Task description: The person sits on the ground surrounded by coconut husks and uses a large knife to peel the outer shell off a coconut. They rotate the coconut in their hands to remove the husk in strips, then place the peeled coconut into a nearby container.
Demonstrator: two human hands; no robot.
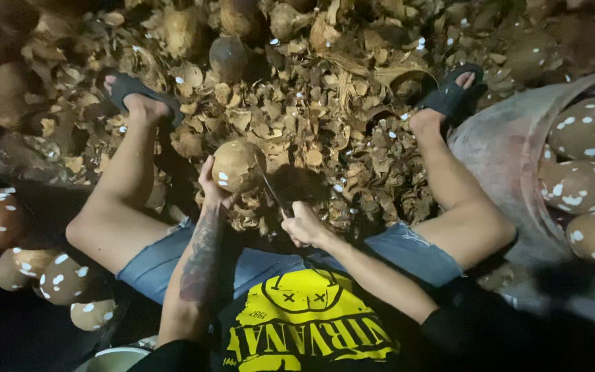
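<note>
Our left hand [209, 184] cupped a brown coconut [237, 166], fingers curled around it. Our right hand [303, 226] gripped a knife [272, 191], fingers pressed together on its handle.

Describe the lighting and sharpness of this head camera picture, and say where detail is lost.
Head view: light falls brightest on the coconut in the left hand and the husk pile; corners and lower edge sink into near-black shadow; the knife blade in the right hand is dark and slightly blurred; straight lines bow toward the edges.
</note>
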